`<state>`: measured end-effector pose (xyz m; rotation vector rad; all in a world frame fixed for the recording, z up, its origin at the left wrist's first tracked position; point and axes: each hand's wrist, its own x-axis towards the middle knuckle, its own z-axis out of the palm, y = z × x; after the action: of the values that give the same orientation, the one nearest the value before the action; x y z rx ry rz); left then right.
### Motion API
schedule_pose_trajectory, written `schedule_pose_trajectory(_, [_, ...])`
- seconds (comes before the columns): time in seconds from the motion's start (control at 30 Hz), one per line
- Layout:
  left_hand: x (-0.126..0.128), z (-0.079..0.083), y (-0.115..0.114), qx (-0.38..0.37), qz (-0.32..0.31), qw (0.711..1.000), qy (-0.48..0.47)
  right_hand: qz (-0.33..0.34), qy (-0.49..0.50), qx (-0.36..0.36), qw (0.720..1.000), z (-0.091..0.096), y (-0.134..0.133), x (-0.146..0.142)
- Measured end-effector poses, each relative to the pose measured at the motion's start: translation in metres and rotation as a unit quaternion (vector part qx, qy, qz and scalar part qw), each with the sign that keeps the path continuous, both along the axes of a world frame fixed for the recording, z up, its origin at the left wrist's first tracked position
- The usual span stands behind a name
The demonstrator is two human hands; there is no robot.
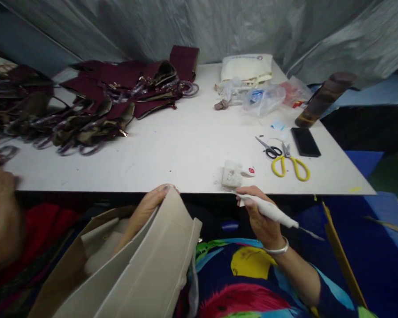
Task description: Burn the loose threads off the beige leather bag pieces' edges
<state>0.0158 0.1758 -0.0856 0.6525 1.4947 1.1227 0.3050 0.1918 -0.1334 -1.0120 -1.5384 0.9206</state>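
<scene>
My left hand (147,205) is closed on the top edge of a beige bag (152,260), its forearm passing behind the raised panel. The bag stands open in front of me, below the table's edge. In my right hand (265,225) is a slim tool with a white-wrapped handle (272,211). One thin end of the tool points at a small whitish block (231,175) on the table's front edge; whether they touch I cannot tell. A thin strand or shaft sticks out of the tool's other end.
Many maroon bags (129,84) are heaped at the left. To the right lie black scissors (270,149), yellow-handled scissors (290,165), a phone (305,142), plastic bags (265,99) and a dark bottle (325,99). Another person's hand (0,181) is at far left.
</scene>
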Motion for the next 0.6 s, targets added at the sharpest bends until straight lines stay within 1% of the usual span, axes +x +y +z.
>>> schedule_pose_trajectory(0.03, [0.018,-0.009,0.003,-0.02,-0.035,0.998,-0.038,-0.029,-0.008,-0.011,0.999,-0.003,0.003,0.007])
schedule_pose_trajectory(0.1, [0.053,-0.028,0.007,-0.046,-0.041,0.994,-0.095,-0.071,-0.023,-0.035,0.997,-0.007,0.01,0.017])
schedule_pose_trajectory(0.17, [0.079,-0.043,0.007,-0.049,-0.047,0.991,-0.116,-0.093,-0.037,-0.051,0.994,-0.01,0.017,0.022])
schedule_pose_trajectory(0.2, [0.087,-0.048,0.007,-0.045,-0.054,0.991,-0.111,-0.102,-0.045,-0.053,0.992,-0.011,0.02,0.024])
schedule_pose_trajectory(0.27, [0.096,-0.05,0.006,-0.035,-0.072,0.994,-0.07,-0.116,-0.068,-0.047,0.99,-0.014,0.026,0.025])
schedule_pose_trajectory(0.37, [0.099,-0.043,0.005,-0.015,-0.072,0.996,0.04,-0.112,-0.097,-0.024,0.989,-0.018,0.032,0.025])
schedule_pose_trajectory(0.47, [0.103,-0.036,0.006,-0.01,-0.073,0.988,0.139,-0.104,-0.116,0.008,0.988,-0.023,0.035,0.026])
schedule_pose_trajectory(0.53, [0.108,-0.037,0.007,-0.016,-0.078,0.983,0.164,-0.097,-0.135,0.031,0.986,-0.025,0.037,0.027])
schedule_pose_trajectory(0.6, [0.111,-0.043,0.007,-0.022,-0.084,0.984,0.154,-0.082,-0.152,0.045,0.984,-0.025,0.038,0.028])
